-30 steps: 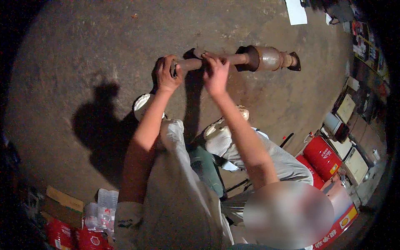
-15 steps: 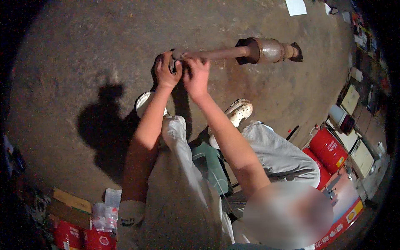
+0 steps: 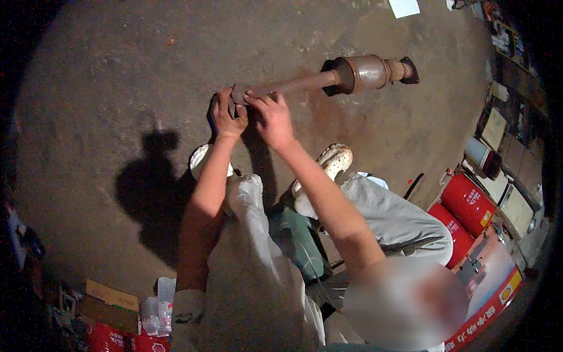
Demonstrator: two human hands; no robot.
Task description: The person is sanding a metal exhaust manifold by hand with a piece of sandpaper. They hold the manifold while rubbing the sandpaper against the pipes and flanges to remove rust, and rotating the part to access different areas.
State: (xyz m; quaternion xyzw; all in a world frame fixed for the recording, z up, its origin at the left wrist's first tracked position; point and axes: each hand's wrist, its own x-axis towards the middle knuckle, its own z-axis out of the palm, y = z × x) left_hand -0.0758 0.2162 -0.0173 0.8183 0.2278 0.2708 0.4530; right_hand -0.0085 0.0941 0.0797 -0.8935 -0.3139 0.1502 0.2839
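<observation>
A rusty exhaust pipe (image 3: 302, 84) lies on the floor in front of me, with a thick metal canister (image 3: 369, 73) toward its right end. A flange (image 3: 239, 94) sits at the pipe's left end. My left hand (image 3: 229, 118) is closed at that flange, fingers along its left side and thumb near its lower edge. Just to the right, my right hand (image 3: 274, 121) has its fingers curled onto the pipe beside the flange, fingertips touching the metal. Both palms are mostly hidden from above.
My pale shoes, left (image 3: 202, 161) and right (image 3: 333, 161), stand below the pipe. A green object (image 3: 296, 240) sits between my legs. Red drums (image 3: 466, 199) stand at the right, a cardboard box (image 3: 111, 296) lower left. White paper (image 3: 404, 7) lies at the top.
The whole view has shifted and turned slightly. My left fingers have drawn closer against the flange, and my right fingertips rest beside it. The flange end appears a little nearer me.
</observation>
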